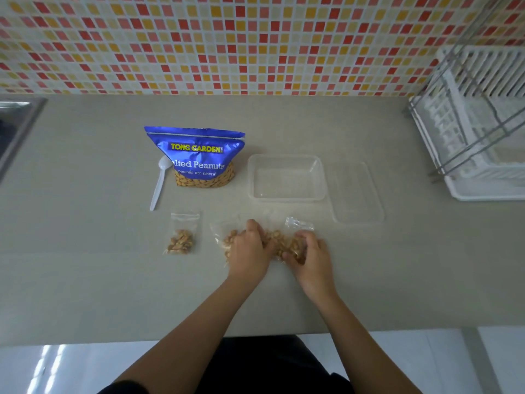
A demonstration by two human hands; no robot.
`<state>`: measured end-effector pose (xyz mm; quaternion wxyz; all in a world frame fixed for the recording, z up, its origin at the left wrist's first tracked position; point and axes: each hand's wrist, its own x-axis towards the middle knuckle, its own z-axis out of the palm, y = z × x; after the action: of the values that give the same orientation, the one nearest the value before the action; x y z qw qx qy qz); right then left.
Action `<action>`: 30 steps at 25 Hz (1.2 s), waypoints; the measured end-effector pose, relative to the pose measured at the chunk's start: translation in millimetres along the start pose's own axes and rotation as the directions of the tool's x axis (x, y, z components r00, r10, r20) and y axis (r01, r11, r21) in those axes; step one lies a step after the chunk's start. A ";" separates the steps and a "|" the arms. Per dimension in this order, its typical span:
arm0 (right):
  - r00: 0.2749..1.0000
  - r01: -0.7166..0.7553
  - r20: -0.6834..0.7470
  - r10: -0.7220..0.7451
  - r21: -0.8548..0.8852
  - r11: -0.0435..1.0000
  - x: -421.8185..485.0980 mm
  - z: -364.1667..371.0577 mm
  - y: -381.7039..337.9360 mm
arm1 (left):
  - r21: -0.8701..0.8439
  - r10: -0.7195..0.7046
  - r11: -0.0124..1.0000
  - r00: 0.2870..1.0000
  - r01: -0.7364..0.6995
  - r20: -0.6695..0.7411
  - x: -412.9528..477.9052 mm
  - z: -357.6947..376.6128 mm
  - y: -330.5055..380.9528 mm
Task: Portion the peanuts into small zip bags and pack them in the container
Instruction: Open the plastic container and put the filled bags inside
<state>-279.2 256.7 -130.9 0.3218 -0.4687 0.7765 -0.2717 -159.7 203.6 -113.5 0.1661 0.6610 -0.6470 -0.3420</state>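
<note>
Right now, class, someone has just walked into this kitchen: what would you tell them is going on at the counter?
A person is portioning peanuts into small zip bags. Both hands, left hand and right hand, are on filled small bags lying on the counter. Another filled bag lies apart to the left. The big blue peanut pouch stands behind, with a white plastic spoon beside it. The clear container holds nothing yet, and its lid lies to its right.

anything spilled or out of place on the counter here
Nothing stands out. No loose peanuts show on the counter; the peanut bag stands upright, and the clear container sits empty beside its lid.
</note>
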 end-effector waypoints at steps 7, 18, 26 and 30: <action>0.999 0.035 -0.021 -0.031 0.249 0.968 1.4 1.1 8.2 | -0.296 -0.140 0.937 0.976 0.186 0.168 4.0 -2.2 1.7; 0.997 0.063 -0.073 -0.040 0.347 0.936 105.4 -59.7 -49.9 | -0.600 -0.115 0.794 0.993 0.097 0.008 82.3 -31.3 69.4; 0.995 -0.017 0.093 0.029 -0.123 0.992 131.6 -43.2 -50.9 | -0.223 -0.176 0.960 0.984 0.169 -0.011 112.2 1.9 64.5; 0.992 0.047 0.128 -0.003 -0.342 0.938 135.1 -38.2 -47.2 | 0.059 -0.049 0.997 0.992 0.056 -0.115 108.6 -1.9 60.2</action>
<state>-329.7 119.8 -105.2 0.2796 -0.5439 0.7841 -0.1055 -210.8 91.5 -98.0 0.1730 0.7009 -0.6292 -0.2882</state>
